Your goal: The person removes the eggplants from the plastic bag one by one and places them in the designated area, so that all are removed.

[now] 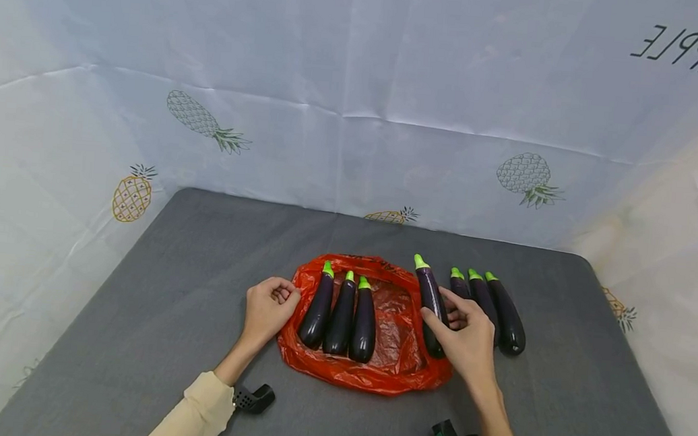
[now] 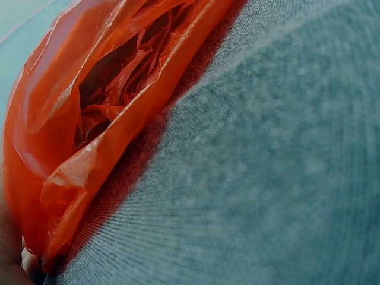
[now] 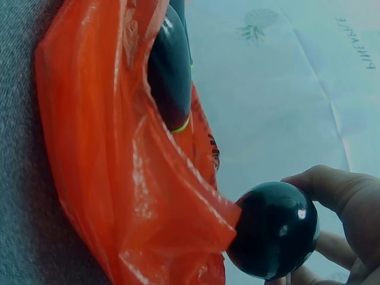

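A red plastic bag (image 1: 368,380) lies spread with its mouth facing up, and three eggplants (image 1: 340,322) rest side by side in its left part. My left hand (image 1: 268,307) pinches the bag's left rim; in the left wrist view the red plastic (image 2: 65,196) gathers at the fingers. Over the bag's right rim, my right hand (image 1: 468,336) holds another eggplant (image 1: 431,295) between thumb and fingers, green stem pointing away from me. The right wrist view shows that eggplant's rounded dark end (image 3: 273,231) beside the bag's raised edge (image 3: 196,208).
Several more eggplants (image 1: 508,313) lie on the grey table (image 1: 575,369) just right of my right hand, partly behind it. A pale cloth (image 1: 341,157) printed with pineapples hangs at the table's far edge and sides. Black devices (image 1: 254,398) sit at both wrists.
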### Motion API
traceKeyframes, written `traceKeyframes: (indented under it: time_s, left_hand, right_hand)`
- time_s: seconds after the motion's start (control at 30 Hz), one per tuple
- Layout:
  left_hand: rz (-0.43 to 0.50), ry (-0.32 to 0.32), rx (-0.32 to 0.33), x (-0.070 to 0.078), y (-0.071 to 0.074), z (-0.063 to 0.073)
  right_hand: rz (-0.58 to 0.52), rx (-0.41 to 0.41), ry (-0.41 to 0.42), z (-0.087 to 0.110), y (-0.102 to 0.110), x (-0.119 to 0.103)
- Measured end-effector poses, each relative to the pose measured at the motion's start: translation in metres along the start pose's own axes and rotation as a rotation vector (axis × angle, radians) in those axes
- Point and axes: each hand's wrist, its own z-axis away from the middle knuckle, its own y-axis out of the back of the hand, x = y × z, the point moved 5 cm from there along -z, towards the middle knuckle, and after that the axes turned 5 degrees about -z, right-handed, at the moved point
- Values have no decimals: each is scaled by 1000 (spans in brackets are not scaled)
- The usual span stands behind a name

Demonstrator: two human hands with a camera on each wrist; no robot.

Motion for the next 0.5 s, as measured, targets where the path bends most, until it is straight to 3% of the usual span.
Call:
traceKeyframes:
  time_s: [0.5]
  left_hand:
    - [-10, -1, -9, 1, 1, 0]
  right_hand:
    - [16, 36, -19, -4, 14, 4]
